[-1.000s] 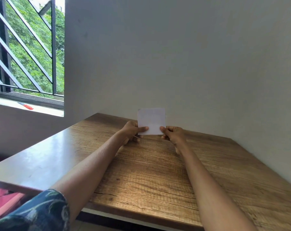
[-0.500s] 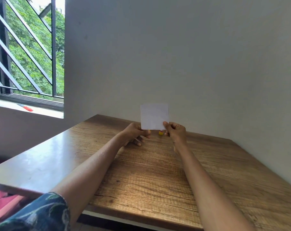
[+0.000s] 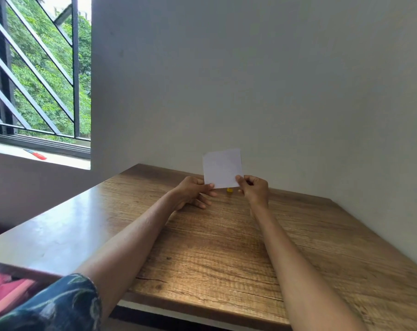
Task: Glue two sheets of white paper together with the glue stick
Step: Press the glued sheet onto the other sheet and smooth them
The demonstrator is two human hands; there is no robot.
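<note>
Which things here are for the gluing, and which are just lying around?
For the gluing:
square white paper, pinched at its bottom corners by the left hand and right hand
small yellow object on the wooden table, maybe the glue stick

Lying around:
red tool on the windowsill

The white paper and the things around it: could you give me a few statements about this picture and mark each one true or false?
1. The white paper is held up off the table. True.
2. Only one hand touches the paper. False: the left hand and the right hand each pinch a lower corner.
3. A small yellow thing shows just below the paper's lower edge. True; too little shows to say what it is.
4. The paper is crumpled into a ball. False: it is a flat sheet.
5. A red thing lies on the window ledge. True.
</note>
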